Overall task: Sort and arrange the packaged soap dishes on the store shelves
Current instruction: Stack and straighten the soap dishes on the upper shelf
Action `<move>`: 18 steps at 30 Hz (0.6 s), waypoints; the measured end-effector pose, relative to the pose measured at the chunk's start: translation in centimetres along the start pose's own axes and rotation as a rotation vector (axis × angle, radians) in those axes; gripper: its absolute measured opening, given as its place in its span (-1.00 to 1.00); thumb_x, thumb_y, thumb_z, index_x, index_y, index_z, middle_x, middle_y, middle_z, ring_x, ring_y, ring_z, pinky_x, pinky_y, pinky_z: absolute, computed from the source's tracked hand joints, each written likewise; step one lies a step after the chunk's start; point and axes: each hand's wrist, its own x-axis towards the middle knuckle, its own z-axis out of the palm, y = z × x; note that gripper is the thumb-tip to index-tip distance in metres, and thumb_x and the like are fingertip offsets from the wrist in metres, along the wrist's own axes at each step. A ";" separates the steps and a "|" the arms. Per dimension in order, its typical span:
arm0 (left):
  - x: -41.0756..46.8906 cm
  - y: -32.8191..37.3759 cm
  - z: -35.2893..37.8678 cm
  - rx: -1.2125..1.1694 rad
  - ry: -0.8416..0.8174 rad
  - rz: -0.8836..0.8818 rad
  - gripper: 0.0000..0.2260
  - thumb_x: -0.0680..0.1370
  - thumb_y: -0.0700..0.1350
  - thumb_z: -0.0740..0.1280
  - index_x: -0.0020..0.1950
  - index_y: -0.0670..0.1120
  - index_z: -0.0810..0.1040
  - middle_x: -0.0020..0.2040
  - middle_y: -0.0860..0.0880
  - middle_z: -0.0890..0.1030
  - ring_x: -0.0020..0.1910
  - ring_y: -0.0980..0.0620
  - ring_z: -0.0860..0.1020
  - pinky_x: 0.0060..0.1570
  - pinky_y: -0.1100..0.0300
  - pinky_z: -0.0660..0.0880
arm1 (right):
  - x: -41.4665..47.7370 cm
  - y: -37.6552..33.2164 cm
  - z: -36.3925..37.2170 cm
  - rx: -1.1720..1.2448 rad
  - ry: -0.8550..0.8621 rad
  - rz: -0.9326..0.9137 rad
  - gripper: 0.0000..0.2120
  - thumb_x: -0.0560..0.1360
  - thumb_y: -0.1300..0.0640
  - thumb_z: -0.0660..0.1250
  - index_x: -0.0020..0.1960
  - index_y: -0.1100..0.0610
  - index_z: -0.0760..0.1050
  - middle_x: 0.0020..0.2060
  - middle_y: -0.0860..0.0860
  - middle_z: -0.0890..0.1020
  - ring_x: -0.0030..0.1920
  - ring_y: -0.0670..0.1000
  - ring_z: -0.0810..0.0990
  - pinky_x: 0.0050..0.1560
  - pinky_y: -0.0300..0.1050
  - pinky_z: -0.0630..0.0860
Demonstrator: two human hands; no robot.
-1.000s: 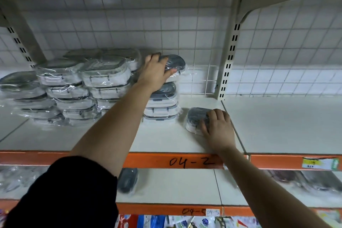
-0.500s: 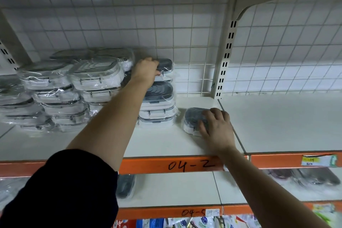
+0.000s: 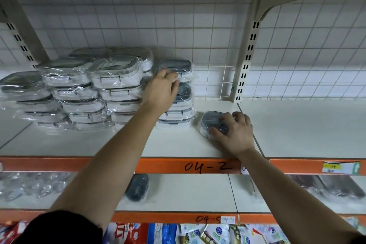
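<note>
Open room: bare white shelf [image 3: 301, 127] runs toward 3 o'clock of right hand [image 3: 233, 133]; orange front edge [image 3: 162, 165] at 6 o'clock.
Loose soap dish [image 3: 213, 122] flat, dark grille up, just beside wrapped stack [image 3: 176, 119] at 9 o'clock; long axis hidden.
Right fingers spread, curled over it.
Left hand [image 3: 161, 93] on top dish [image 3: 176, 65], long axis 9–3; hold unclear.
Wire-grid back [image 3: 198, 25].

Dark-lidded stack [image 3: 178, 114]: front partly behind left hand [image 3: 161, 90]
Single soap dish [image 3: 213, 120]: right half under right hand [image 3: 234, 132]
Price tag [image 3: 339, 167]: print unreadable
</note>
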 end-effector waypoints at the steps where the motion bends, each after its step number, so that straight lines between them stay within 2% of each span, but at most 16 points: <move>1: -1.3 0.1 -0.2 0.005 0.036 0.028 -0.68 0.62 -0.04 0.18 0.19 -0.18 0.61 0.12 -0.16 0.58 0.04 -0.22 0.57 0.01 -0.11 0.55 | 0.0 -0.1 -0.2 0.048 -0.017 0.004 -0.39 0.35 -0.37 0.28 0.17 0.07 0.54 0.20 0.20 0.47 0.26 0.27 0.38 0.25 0.14 0.39; 4: -4.9 -0.1 -0.2 0.043 0.128 0.104 -0.70 0.58 -0.06 0.19 0.13 -0.17 0.63 0.03 -0.13 0.60 0.01 -0.19 0.55 0.06 -0.08 0.52 | -0.2 -0.1 -0.6 0.142 -0.002 0.028 -0.53 0.41 -0.15 0.48 0.18 0.13 0.55 0.20 0.18 0.47 0.24 0.27 0.39 0.27 0.09 0.40; 7: -8.4 -0.1 -0.1 0.017 0.233 0.168 -0.79 0.57 -0.14 0.25 0.05 -0.19 0.63 -0.04 -0.13 0.57 -0.04 -0.17 0.54 0.04 -0.04 0.50 | -0.5 0.0 -1.0 0.177 0.146 0.068 -0.50 0.38 -0.18 0.45 0.13 0.17 0.57 0.15 0.18 0.52 0.18 0.29 0.43 0.24 0.06 0.37; 10: -11.3 -0.4 0.3 0.023 0.211 0.159 -0.82 0.55 -0.11 0.24 -0.08 -0.15 0.61 -0.13 -0.07 0.57 -0.13 -0.12 0.55 -0.11 -0.01 0.50 | -0.6 -1.0 -2.1 0.279 0.242 0.076 -0.42 0.35 -0.28 0.34 0.12 0.16 0.54 0.18 0.15 0.49 0.19 0.25 0.42 0.26 0.04 0.36; 15: -14.2 -1.7 1.9 0.060 0.085 0.067 -0.79 0.55 -0.05 0.21 -0.16 -0.09 0.58 -0.20 -0.02 0.58 -0.21 -0.09 0.55 -0.18 0.05 0.49 | 1.3 -5.4 -3.7 0.404 0.369 -0.141 -0.54 0.41 -0.19 0.38 0.08 0.17 0.51 0.15 0.07 0.49 0.20 0.12 0.45 0.24 0.07 0.44; 18: -14.6 -1.7 2.4 0.049 0.074 0.016 -0.78 0.53 -0.05 0.20 -0.23 -0.09 0.55 -0.28 -0.02 0.55 -0.29 -0.09 0.53 -0.22 0.07 0.45 | 3.1 -8.5 -3.9 0.414 0.320 -0.277 -0.55 0.43 -0.17 0.42 0.11 0.16 0.53 0.13 -0.01 0.44 0.20 0.04 0.47 0.25 -0.01 0.45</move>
